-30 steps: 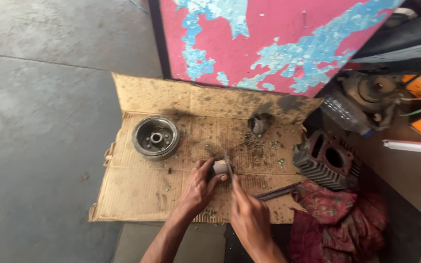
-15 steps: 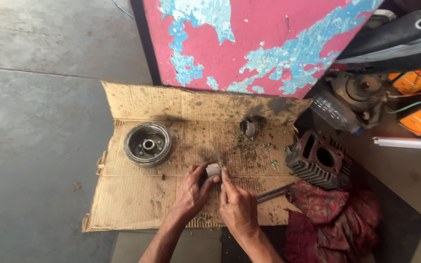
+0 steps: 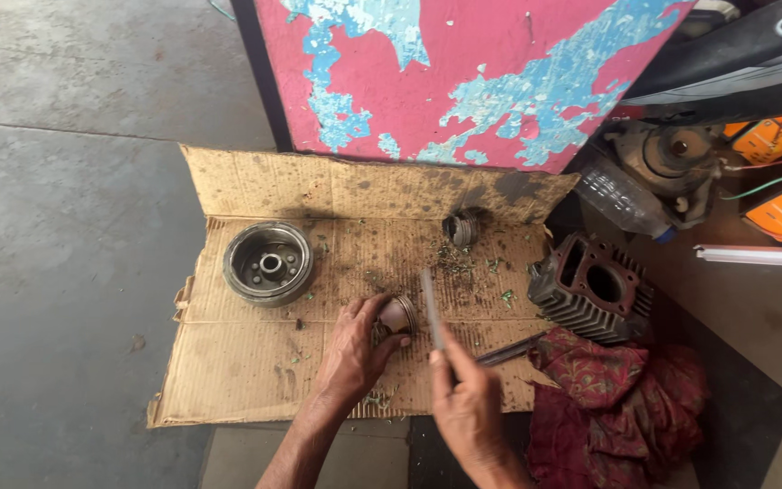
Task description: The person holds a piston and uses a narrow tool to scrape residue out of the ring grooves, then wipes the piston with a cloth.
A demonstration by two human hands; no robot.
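Floor: we look down at grey concrete floor (image 3: pixel 74 226), with a pink panel (image 3: pixel 463 72) of peeling blue paint standing at the top.
Cardboard: a stained, flattened cardboard sheet (image 3: pixel 246 362) lies on the floor against the panel; we work over it.
Cloth: a dark red patterned cloth (image 3: pixel 617 407) is bunched at the sheet's right edge.
Cylinder block: a finned engine cylinder (image 3: pixel 590 285) sits just above the cloth.
Flywheel: a round metal flywheel (image 3: pixel 267 263) rests on the sheet's left part, well apart from our hands.
Left hand: our left hand (image 3: pixel 355 349) is clamped around a small piston (image 3: pixel 397 314), held just over the middle of the sheet.
Right hand: our right hand (image 3: pixel 468 407) pinches a thin flat blade (image 3: pixel 430 308), its tip just beside the piston.
Small part: a little round metal piece (image 3: pixel 462 226) lies near the fold.
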